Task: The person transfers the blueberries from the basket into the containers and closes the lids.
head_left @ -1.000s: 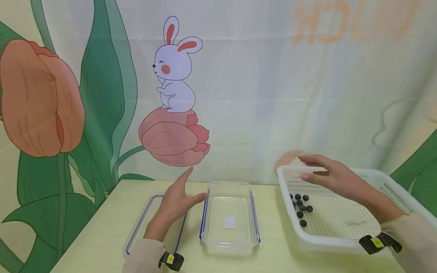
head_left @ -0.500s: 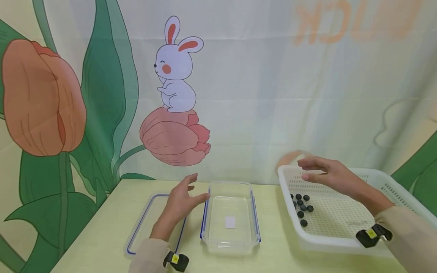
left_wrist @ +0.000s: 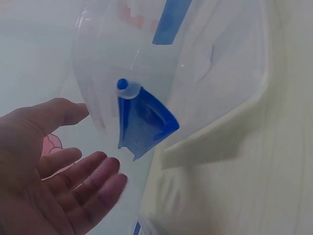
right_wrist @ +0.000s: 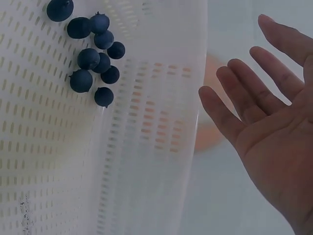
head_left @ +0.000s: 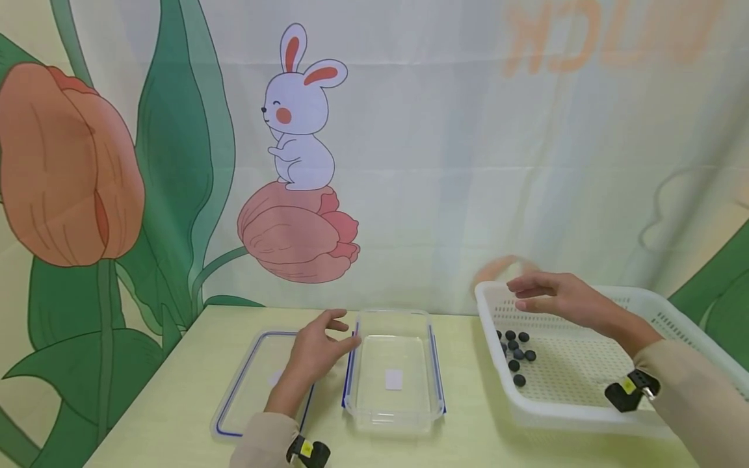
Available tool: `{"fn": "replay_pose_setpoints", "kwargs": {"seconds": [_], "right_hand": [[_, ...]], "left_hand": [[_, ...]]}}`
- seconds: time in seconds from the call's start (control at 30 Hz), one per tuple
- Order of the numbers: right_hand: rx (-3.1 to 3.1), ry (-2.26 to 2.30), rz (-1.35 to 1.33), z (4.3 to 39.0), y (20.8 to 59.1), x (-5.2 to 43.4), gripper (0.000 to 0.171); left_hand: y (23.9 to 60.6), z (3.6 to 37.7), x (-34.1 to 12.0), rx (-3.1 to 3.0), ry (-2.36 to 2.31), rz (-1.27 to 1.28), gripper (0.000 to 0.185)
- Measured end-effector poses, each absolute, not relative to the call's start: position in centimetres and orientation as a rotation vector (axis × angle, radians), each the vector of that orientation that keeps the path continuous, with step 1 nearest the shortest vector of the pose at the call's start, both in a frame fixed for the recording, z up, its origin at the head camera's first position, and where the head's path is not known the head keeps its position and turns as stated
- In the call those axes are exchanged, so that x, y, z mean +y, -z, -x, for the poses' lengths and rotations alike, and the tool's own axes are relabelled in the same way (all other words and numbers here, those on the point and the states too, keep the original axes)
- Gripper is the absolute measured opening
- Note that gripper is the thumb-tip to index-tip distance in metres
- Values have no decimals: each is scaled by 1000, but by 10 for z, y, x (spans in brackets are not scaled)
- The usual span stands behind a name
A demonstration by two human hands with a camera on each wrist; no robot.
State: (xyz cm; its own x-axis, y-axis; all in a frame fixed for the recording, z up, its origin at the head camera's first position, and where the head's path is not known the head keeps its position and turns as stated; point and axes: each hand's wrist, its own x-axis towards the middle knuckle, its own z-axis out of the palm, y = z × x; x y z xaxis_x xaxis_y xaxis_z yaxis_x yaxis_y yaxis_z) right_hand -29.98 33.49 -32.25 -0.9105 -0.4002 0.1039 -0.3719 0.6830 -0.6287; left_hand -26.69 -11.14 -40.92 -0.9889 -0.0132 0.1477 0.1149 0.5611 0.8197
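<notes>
Dark blueberries (head_left: 515, 354) lie clustered on the basket (head_left: 673, 312) floor near its left wall, below and just short of your right hand (head_left: 564, 298), which hovers over them flat, fingers spread, holding nothing. Your left hand (head_left: 318, 348) is well apart from them, relaxed and empty, fingertips at the clear box's (head_left: 393, 416) left edge, above the lid (head_left: 240, 403) on the counter (head_left: 175, 403).
</notes>
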Motion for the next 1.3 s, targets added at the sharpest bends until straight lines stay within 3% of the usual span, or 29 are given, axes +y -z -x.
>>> {"fn": "replay_pose_setpoints", "kwargs": {"seconds": [0.5, 1.3], "right_hand": [[2738, 1105, 601, 325, 358, 351, 49], [2519, 945, 561, 335, 392, 368, 20]], "left_hand": [[421, 262, -104, -2602, 1638, 72, 54], [420, 265, -105, -2558, 1745, 55, 49]]}}
